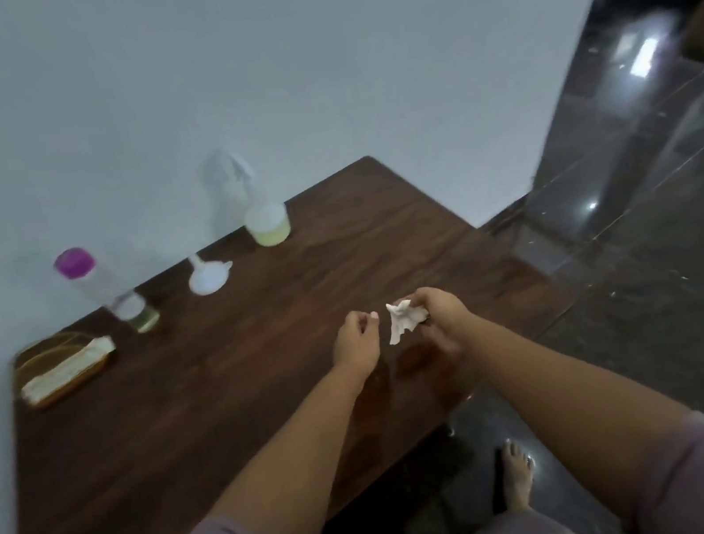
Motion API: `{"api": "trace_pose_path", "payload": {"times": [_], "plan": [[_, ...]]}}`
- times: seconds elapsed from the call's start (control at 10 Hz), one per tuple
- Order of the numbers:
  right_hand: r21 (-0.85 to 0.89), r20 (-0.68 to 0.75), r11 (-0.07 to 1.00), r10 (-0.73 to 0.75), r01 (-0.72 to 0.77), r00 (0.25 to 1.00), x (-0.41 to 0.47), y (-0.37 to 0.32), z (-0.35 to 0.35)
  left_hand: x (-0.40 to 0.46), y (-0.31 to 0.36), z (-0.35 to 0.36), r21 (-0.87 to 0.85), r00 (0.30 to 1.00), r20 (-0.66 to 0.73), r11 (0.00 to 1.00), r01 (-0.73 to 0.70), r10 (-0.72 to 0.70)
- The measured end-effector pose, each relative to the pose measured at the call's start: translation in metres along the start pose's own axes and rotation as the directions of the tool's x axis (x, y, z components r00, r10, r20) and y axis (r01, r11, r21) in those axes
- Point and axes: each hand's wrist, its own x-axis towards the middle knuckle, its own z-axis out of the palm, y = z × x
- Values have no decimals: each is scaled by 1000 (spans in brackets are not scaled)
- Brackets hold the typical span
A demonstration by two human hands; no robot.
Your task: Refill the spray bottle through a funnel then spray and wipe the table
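Dark brown wooden desk (207,412) with visible grain and a slight sheen. A crumpled white paper tissue (402,322) — soft, matt. The spray bottle (260,217) and funnel (208,277) look like translucent plastic. Floor (640,218) — glossy dark stone tiles.

Single view only, head-worn wide-angle camera, so no overlap between views to report. It looks forward and steeply down from standing height over the near edge of a dark wooden table (210,430). Both forearms enter from the bottom edge; the left hand (355,338) and right hand (440,317) sit near frame centre, fairly close to the lens. The frame is rolled, so the table runs diagonally, its far edge against a pale wall (214,66) filling the top. A dark glossy floor (666,261) occupies the right side, and a bare foot (518,479) shows directly below. Motion blur is visible, strongest toward the edges.
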Motion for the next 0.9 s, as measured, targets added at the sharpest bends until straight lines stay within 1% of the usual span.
{"api": "trace_pose_path", "payload": {"times": [0.1,0.2,0.3,0.4,0.5,0.6,0.7,0.8,0.9], "plan": [[39,-106,999,-10,15,994,40,-34,-51,42,43,44,95,995,86,994,-62,54],[-66,-107,995,-84,77,991,84,-80,-100,90,100,88,51,994,94,997,-65,60],[-126,-110,989,-87,73,990,132,-126,-152,135,154,131,74,992,81,992,-102,95],[-136,-98,991,4,-18,995,175,-163,-192,169,192,161,179,979,103,965,-192,176],[-343,-190,938,-15,-52,982,222,-189,-224,200,215,178,263,972,130,939,-223,195],[-657,-215,749,-78,-86,973,263,-210,-243,231,222,185,348,972,96,908,-234,214],[-780,-154,620,-60,-84,986,299,-217,-240,254,225,185,447,969,107,860,-247,223],[-736,-129,669,11,-103,992,337,-204,-233,268,223,186,558,950,58,779,-285,306],[-763,-112,638,31,-105,993,361,-196,-227,272,219,184,691,922,-35,676,-257,387]]}}
